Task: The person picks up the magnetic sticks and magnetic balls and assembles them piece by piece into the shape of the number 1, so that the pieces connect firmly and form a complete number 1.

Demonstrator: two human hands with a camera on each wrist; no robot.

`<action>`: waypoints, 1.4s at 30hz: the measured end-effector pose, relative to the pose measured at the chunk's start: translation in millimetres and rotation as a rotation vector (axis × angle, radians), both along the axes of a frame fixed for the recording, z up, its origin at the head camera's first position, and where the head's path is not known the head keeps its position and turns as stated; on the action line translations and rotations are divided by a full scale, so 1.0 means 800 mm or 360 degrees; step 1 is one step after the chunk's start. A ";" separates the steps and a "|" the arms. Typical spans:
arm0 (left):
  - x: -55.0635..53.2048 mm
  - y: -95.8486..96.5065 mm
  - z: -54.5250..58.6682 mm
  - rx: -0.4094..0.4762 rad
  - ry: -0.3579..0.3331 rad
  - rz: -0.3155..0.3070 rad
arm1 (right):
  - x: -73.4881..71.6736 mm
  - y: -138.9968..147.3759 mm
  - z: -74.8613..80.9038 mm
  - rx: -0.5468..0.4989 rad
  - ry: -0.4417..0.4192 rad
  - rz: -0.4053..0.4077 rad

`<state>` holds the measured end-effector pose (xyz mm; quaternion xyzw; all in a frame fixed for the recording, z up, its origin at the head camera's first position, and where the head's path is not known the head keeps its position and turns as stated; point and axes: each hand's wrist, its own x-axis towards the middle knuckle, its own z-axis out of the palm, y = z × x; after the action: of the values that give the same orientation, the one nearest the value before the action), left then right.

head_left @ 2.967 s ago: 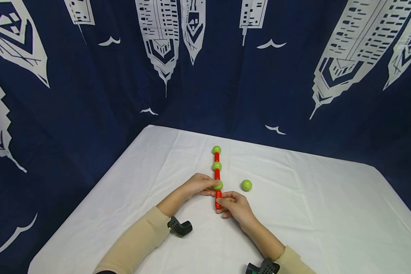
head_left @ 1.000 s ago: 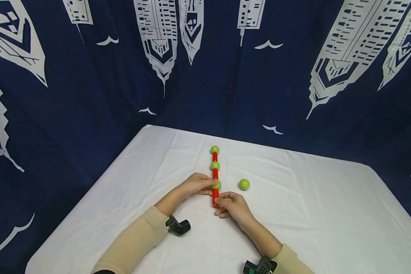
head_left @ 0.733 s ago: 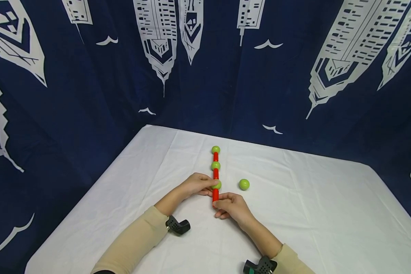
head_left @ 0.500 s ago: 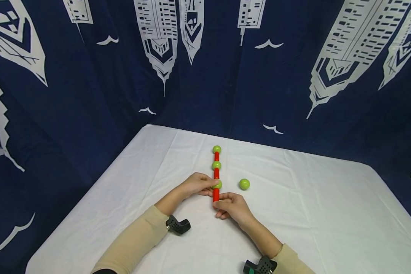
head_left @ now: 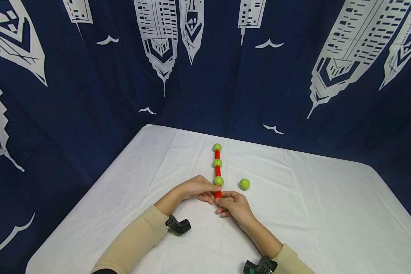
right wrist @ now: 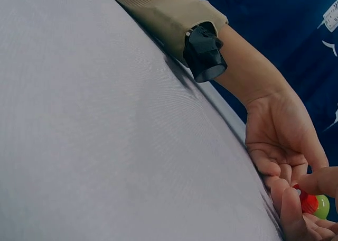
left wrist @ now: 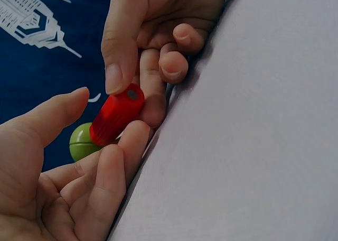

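A straight chain of green balls and red magnetic rods runs away from me in the head view. Its nearest red rod (head_left: 218,194) shows a grey disc in its end in the left wrist view. My right hand (head_left: 239,208) pinches this rod by its near end between thumb and index finger. Around the same rod lies my left hand (head_left: 198,188), fingertips along one side and thumb (left wrist: 79,101) spread apart from it. Just beyond is the third green ball (head_left: 218,180), partly hidden behind the rod in the left wrist view.
A loose green ball (head_left: 244,184) lies right of the chain on the white-clothed table (head_left: 328,213). Behind the table hangs a dark blue curtain (head_left: 212,106) with white printed buildings. Black cameras sit on both wrists, the left one (head_left: 179,225) close above the cloth.
My left hand has let go of the third green ball and come nearer, to the red rod. The chain has shifted slightly away from me. My right hand keeps its pinch; the loose ball stays put.
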<state>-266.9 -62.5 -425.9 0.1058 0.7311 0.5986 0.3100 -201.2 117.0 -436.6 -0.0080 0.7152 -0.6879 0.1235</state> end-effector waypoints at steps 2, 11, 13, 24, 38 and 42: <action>0.001 0.001 0.001 0.0010 -0.0011 -0.0013 | 0.000 0.000 -0.001 -0.0001 -0.0001 -0.0007; 0.004 0.007 -0.002 0.0010 -0.0008 0.0043 | -0.001 -0.001 -0.002 0.0015 0.0017 -0.0034; 0.003 0.008 -0.002 0.0019 -0.0033 0.0059 | -0.001 -0.001 -0.002 0.0011 0.0022 -0.0039; -0.004 0.012 0.000 0.0066 -0.0131 0.0146 | -0.003 0.001 0.002 0.0006 0.0038 -0.0039; -0.002 0.010 -0.005 0.0061 -0.0137 0.0144 | -0.004 0.009 0.015 0.0023 0.0071 -0.0021; -0.002 0.010 -0.008 0.0049 -0.0133 0.0140 | -0.006 0.014 0.024 0.0066 0.0127 -0.0045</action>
<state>-268.2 -54.6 -432.1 0.0531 0.7122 0.6266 0.3119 -206.0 128.1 -417.3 -0.0226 0.7336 -0.6738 0.0853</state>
